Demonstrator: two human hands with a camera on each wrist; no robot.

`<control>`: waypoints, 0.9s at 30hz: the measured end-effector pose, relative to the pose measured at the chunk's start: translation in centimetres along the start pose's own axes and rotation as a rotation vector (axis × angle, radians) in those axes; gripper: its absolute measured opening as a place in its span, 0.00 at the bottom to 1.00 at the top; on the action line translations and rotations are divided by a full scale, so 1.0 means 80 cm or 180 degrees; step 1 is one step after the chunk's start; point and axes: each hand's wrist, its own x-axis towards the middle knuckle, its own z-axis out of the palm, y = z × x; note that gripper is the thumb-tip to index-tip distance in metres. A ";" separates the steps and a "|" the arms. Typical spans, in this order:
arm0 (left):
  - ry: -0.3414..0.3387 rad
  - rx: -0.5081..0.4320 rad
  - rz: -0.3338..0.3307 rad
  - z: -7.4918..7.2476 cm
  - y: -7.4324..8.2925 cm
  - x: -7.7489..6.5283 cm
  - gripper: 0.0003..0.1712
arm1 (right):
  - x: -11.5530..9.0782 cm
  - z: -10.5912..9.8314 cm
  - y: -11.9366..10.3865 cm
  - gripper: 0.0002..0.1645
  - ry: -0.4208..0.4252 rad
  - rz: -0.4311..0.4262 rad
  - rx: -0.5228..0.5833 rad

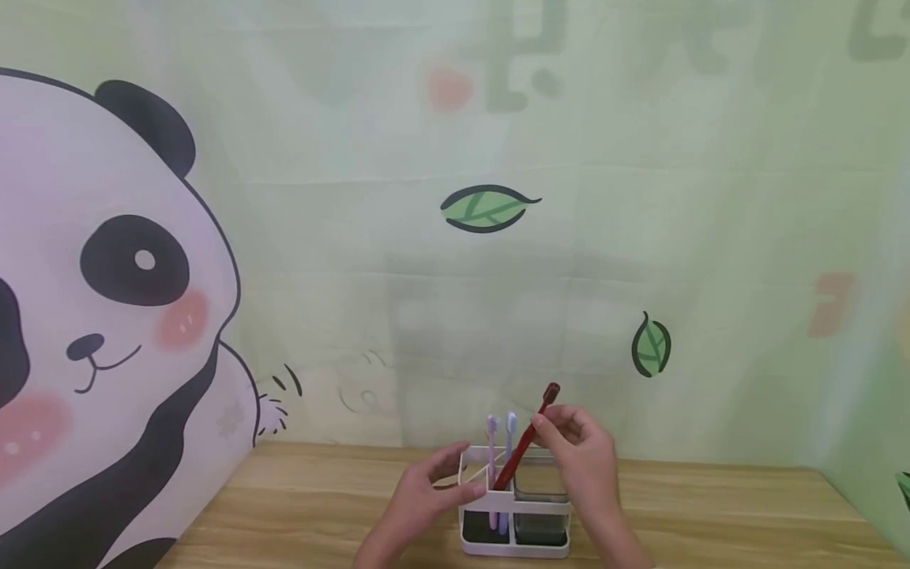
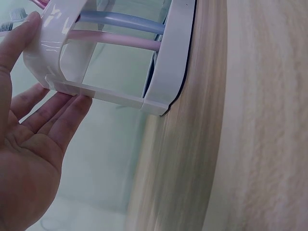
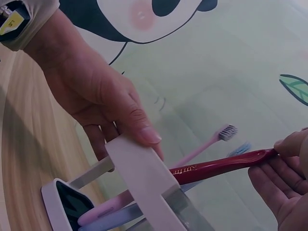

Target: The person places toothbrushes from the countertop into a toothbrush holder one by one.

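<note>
A white toothbrush holder (image 1: pixel 479 546) with dark pads in its base stands on the table. My left hand (image 1: pixel 430 490) grips its upper frame at the left, thumb on the front band and fingers round the side. Between thumb and fingers of my right hand (image 1: pixel 586 454) is a red toothbrush (image 1: pixel 524 446), held near its head. It leans to the right, its handle end going down behind the front band into the left part of the holder. A pink toothbrush (image 3: pixel 197 152) and a blue toothbrush (image 2: pixel 122 20) stand in that same part.
A clear cup (image 1: pixel 542 484) sits in the holder's right compartment. The wood-grain table (image 1: pixel 711 514) stretches to both sides. Behind it hangs a pale green cloth (image 1: pixel 320 237) printed with a large panda (image 1: pixel 142 356) and leaves.
</note>
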 end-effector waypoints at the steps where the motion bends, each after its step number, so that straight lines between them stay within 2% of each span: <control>1: 0.0005 0.0003 0.0007 0.000 0.000 0.000 0.40 | 0.000 0.001 0.001 0.16 -0.0008 -0.0004 -0.0006; 9: 0.0007 0.0007 0.0012 0.001 -0.001 0.002 0.40 | -0.004 0.011 0.010 0.14 -0.0049 -0.0084 -0.0135; 27: 0.0003 -0.0075 0.0067 0.001 0.001 0.002 0.40 | -0.007 0.017 0.027 0.11 -0.0244 -0.0058 -0.0456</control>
